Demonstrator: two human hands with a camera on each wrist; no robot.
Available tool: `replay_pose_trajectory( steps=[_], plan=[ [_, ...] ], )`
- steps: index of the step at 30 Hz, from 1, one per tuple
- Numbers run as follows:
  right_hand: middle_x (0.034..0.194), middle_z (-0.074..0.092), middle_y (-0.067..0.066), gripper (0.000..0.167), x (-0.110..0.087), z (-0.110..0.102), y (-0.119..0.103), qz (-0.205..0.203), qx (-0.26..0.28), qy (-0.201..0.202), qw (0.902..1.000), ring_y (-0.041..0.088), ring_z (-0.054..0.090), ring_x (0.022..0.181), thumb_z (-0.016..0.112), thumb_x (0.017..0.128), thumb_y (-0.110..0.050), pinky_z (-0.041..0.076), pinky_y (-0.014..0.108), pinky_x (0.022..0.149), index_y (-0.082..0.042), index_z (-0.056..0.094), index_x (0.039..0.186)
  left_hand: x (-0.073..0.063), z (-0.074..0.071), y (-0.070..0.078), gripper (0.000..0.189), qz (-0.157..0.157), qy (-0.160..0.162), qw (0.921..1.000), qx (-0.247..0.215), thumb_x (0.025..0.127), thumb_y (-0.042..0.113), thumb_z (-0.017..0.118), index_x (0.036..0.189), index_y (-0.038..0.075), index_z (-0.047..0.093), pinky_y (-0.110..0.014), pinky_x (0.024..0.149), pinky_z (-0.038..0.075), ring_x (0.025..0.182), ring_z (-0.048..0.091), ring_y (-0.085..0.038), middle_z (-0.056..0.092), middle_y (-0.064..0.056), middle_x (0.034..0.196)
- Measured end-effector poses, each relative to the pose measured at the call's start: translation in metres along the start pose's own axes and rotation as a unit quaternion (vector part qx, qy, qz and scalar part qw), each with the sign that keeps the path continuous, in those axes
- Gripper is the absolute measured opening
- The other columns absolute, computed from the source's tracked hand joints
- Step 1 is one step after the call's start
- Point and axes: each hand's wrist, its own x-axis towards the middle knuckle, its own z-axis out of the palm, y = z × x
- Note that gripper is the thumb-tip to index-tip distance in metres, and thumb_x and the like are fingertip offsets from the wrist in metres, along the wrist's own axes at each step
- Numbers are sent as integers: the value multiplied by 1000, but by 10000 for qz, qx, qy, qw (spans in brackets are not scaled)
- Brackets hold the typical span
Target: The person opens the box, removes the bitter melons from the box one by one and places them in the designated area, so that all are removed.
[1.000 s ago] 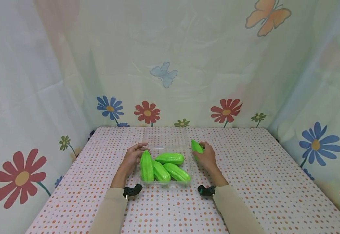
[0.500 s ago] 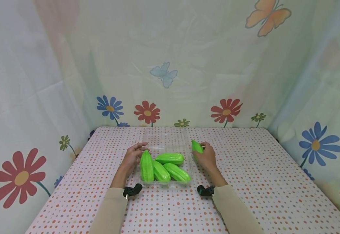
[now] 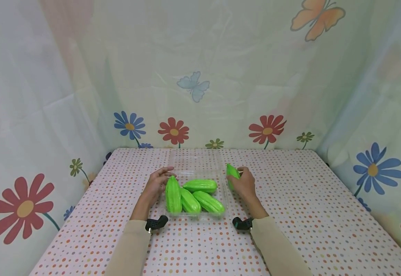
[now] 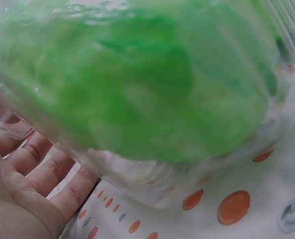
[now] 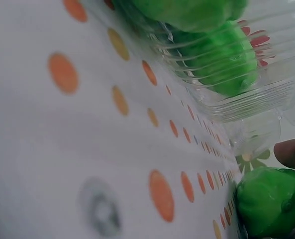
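Note:
In the head view a clear plastic clamshell box (image 3: 196,215) lies unfolded on the table. Several ridged green gourds (image 3: 200,186) lie in its near half, and the leftmost gourd (image 3: 173,195) leans upward with its stem end away from me. My left hand (image 3: 155,186) is at the box's left side; the left wrist view shows its fingers (image 4: 52,169) extended against the clear wall. To the right of the box, my right hand (image 3: 243,184) holds another green gourd (image 3: 232,172) at the table. The right wrist view shows this gourd (image 5: 270,201) beside the thumb, with the other fingers mostly cut off.
The box's clear lid (image 3: 195,160) lies back toward the far table edge. A dotted cloth (image 3: 290,199) covers the table. Flower-printed curtains (image 3: 221,57) enclose the back and both sides.
The head view has tilted very slightly. Both hands and the gourds stay almost where they were, the right hand still holding its gourd beside the box.

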Motion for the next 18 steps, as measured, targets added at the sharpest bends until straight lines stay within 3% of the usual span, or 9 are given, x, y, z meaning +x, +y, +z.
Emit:
replay_pose_trajectory(
  steps=[5,12,18],
  plan=[
    [130,53,27,63,1,1,-2,61,56,122,9999,43,51,118,69,92,-29,46,56,96,3,46,141,0,0,3,55,14,8,10000,57,93,-8,42,147,-1,47,-25,71,58,106,69,-26,61,-17,119],
    [139,47,27,64,1,-1,-8,-64,-2,298,9995,50,35,131,67,94,-33,33,63,105,1,46,143,3,0,5,55,101,-17,9999,-71,93,-9,41,147,-4,46,-26,77,60,121,59,-46,61,-19,118],
    [143,44,27,64,-6,-6,-14,-94,228,229,9994,51,31,135,67,94,-37,31,65,106,-2,45,144,2,0,-1,53,4,45,10000,-64,93,-9,43,146,-2,49,-28,77,60,109,67,-34,62,-19,120]
  ],
)
